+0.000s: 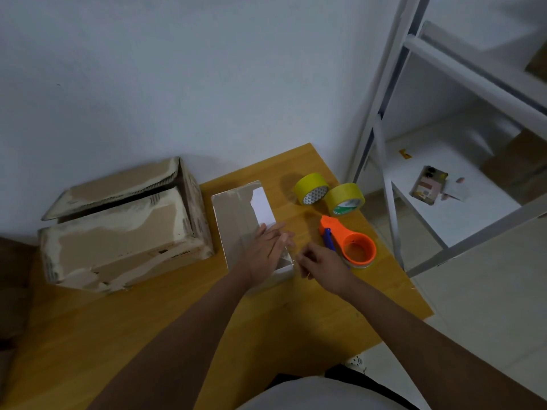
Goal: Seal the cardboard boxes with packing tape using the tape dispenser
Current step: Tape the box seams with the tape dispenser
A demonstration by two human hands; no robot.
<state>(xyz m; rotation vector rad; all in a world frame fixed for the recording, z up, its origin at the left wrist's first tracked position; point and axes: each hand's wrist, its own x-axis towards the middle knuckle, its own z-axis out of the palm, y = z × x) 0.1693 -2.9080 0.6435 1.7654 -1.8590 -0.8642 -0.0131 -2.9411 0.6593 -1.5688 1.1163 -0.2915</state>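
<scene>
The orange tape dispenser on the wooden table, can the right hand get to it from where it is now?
Probably yes. The orange tape dispenser lies just beyond the right hand, with nothing between them; the two yellow tape rolls sit farther back, out of the way.

The table (207, 315) carries all work items. The small box (236, 214) lies near the table centre. The large box (118, 229) sits at 9 o'clock from the small box, just beside it, with one top flap raised. The tape dispenser (350, 242) lies on the table at 3 o'clock from the small box. Two tape rolls (328, 193) stand at 12 o'clock from the dispenser, touching each other. The left hand (266, 250) rests flat on the near end of the small box. The right hand (321, 266) is positioned between the small box and the dispenser. The shelf unit (444, 143) stands beyond the table's right edge, at 2 o'clock.
</scene>
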